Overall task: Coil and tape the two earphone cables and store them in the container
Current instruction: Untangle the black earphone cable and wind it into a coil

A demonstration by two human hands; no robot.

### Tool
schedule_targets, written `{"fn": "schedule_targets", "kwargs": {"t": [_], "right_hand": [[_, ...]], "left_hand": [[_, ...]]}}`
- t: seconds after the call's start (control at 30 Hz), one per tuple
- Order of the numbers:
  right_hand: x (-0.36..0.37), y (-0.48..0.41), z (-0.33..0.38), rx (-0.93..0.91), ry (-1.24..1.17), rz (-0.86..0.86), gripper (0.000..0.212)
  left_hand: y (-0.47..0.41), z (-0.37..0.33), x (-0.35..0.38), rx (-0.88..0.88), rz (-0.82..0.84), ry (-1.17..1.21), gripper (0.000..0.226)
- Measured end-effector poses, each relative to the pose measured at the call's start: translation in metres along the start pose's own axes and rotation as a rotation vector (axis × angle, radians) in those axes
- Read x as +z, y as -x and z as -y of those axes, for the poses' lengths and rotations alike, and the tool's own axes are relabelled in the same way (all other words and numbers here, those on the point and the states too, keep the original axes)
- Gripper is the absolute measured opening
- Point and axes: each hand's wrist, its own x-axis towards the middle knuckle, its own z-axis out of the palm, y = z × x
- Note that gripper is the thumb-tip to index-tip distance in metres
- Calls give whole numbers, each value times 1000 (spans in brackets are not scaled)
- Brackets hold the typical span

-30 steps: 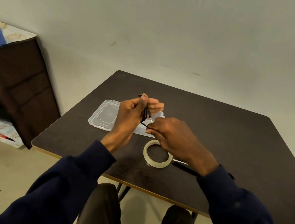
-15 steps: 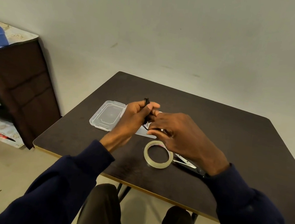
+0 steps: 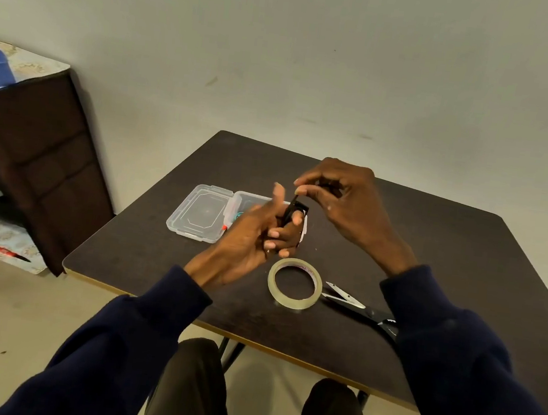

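The left hand (image 3: pixel 255 239) has its grip curled round a coiled black earphone cable (image 3: pixel 296 210); the right hand (image 3: pixel 348 209) pinches the cable's upper end, above the tabletop (image 3: pixel 465 265).

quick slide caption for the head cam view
Left hand holds a black earphone cable, right hand pinches its end, beside tape roll, scissors and open container.

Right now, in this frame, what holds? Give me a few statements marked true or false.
The tape roll lies flat on the table. True.
The scissors lie left of the tape roll. False: they lie to its right.
The container is closed. False: its lid lies open beside it.
The left hand holds a black cable. True.
The right hand grips the scissors. False: its fingers pinch the cable's end.
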Motion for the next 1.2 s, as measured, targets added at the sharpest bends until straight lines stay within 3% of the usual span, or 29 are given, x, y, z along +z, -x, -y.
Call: {"fn": "schedule_targets", "kwargs": {"t": [0.07, 0.17, 0.4, 0.67, 0.83, 1.03, 1.2], "right_hand": [[6, 2, -9, 95, -72, -30, 8], [17, 9, -14, 241, -246, -40, 10], [53, 42, 0, 448, -649, -109, 13], [56, 50, 11, 623, -1011, -138, 18], [51, 47, 14, 684, -1107, -115, 22], [54, 52, 15, 717, -971, -97, 14], [57, 55, 24, 734, -1000, -141, 15]], "left_hand": [[2, -2, -1, 2, 43, 92, 40], [2, -6, -6, 20, 89, 241, 37], [0, -10, -7, 144, -3, 400, 32], [-2, -9, -11, 142, -74, 445, 32], [-5, -11, -8, 195, -80, 450, 31], [-5, -10, -4, 286, -106, 159, 28], [-5, -8, -8, 320, -101, 246, 31]]}}
